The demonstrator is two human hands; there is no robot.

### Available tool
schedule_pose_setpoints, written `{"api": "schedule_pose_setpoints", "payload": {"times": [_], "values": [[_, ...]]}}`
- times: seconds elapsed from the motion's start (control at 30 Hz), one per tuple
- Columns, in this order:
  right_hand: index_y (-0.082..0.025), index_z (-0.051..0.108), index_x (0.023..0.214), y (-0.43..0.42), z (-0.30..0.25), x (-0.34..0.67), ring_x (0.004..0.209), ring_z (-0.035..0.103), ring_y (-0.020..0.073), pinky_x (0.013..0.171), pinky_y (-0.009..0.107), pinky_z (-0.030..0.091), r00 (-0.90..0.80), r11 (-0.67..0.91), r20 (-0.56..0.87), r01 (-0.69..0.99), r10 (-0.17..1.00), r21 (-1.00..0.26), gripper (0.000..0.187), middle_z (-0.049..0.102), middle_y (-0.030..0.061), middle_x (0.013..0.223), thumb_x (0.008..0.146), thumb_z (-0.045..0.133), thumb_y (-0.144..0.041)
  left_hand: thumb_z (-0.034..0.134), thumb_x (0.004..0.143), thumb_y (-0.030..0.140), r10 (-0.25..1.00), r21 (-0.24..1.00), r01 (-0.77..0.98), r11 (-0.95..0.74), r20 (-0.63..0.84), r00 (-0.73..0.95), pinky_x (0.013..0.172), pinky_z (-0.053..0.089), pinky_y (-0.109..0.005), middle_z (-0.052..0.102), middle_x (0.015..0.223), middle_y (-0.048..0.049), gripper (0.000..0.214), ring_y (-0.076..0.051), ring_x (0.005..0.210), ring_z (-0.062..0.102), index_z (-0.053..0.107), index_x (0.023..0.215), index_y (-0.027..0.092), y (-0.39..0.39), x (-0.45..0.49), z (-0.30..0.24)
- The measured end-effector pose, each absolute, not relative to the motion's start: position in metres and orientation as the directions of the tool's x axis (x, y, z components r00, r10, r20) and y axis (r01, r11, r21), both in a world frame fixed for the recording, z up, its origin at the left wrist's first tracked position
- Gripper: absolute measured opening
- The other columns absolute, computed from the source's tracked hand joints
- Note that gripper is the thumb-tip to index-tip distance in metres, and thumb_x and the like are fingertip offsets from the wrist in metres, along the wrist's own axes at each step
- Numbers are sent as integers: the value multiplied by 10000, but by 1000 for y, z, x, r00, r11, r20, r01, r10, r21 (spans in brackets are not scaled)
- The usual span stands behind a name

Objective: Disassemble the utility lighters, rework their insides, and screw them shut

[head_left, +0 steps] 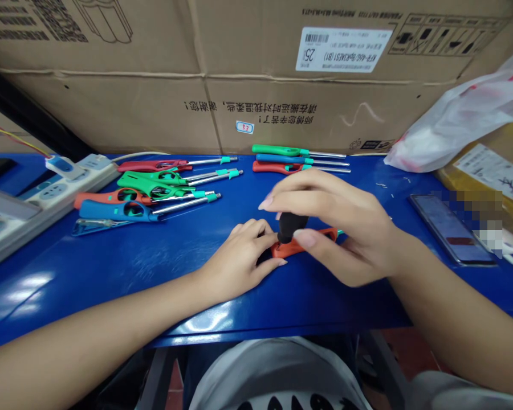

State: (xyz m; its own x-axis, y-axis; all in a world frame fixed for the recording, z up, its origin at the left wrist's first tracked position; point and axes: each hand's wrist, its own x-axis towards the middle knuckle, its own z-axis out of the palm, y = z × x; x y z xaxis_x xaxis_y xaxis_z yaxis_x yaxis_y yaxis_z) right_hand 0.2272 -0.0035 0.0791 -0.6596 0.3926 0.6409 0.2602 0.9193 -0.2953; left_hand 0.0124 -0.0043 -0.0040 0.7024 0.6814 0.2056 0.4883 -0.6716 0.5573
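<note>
Glossy blue counter (154,267), cardboard boxes (154,74) behind; left hand (239,259) pinches an orange lighter (293,246), right hand (346,233) grips a black tool (289,225) on it.

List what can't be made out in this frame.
1. Head view: orange lighter mostly covered by left hand and right hand.
2. Head view: black tool, tip hidden under the right hand; type unclear.
3. Head view: patch beside the phone is pixelated.
4. Head view: power strip cut by the left edge.
</note>
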Motion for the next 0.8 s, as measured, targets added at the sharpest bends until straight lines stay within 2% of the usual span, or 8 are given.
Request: {"api": "schedule_pose_setpoints", "payload": {"times": [0.07,0.17,0.37,0.43,0.5,0.57,0.67,0.8], "values": [[-134,593,1311,-5,80,227,1179,653,187,1024,362,539,-664,906,627,214,408,-364,296,699,116,1244,1060,450,-195,634,997,374,674,535,492,-686,213,707,930,490,-505,617,1198,-122,247,-309,1100,576,663,1161,191,-4,12,-4],[-164,626,1269,-4,77,226,1031,691,148,936,314,570,-627,904,659,204,416,-376,251,741,64,1146,1035,536,-188,645,989,368,677,527,499,-688,219,703,895,500,-494,626,1147,-120,224,-307,1069,582,666,1098,173,-4,13,-4],[-192,694,1154,-1,71,224,793,638,131,745,266,577,-587,917,716,345,377,-199,261,657,14,895,961,706,-368,652,988,358,695,580,488,-652,200,691,952,507,-491,643,1143,-90,195,-289,1104,589,654,1099,198,-4,15,-3],[-179,674,1207,-2,74,225,923,668,164,833,311,590,-619,924,691,315,373,-216,285,679,57,1007,1005,637,-376,658,983,366,697,576,493,-652,198,690,972,505,-504,639,1158,-97,205,-300,1136,587,657,1108,204,-4,15,-3],[-164,635,1283,-4,77,225,1155,648,210,989,390,562,-661,919,639,262,394,-295,297,671,121,1225,1055,533,-325,652,985,366,693,557,502,-661,197,694,988,496,-533,633,1186,-118,217,-323,1175,576,664,1120,197,-4,14,-3],[-160,604,1323,-5,80,225,1241,620,207,1048,406,532,-684,902,600,223,415,-369,297,659,128,1317,1061,482,-229,647,988,355,682,541,500,-676,204,702,998,487,-558,624,1239,-140,221,-349,1226,554,666,1127,185,-5,14,-3],[-154,615,1284,-5,80,225,1082,672,156,959,328,562,-664,894,616,196,423,-403,273,725,71,1168,1024,533,-132,650,988,341,672,539,487,-687,218,707,998,489,-557,619,1280,-146,211,-355,1253,542,665,1123,180,-5,13,-3],[-166,654,1222,-4,75,225,927,641,142,881,306,565,-627,907,656,263,421,-330,235,698,40,1025,989,653,-191,654,988,353,677,555,485,-676,206,707,992,494,-541,644,1182,-121,214,-329,1182,575,673,1109,178,-4,13,-5]]}}
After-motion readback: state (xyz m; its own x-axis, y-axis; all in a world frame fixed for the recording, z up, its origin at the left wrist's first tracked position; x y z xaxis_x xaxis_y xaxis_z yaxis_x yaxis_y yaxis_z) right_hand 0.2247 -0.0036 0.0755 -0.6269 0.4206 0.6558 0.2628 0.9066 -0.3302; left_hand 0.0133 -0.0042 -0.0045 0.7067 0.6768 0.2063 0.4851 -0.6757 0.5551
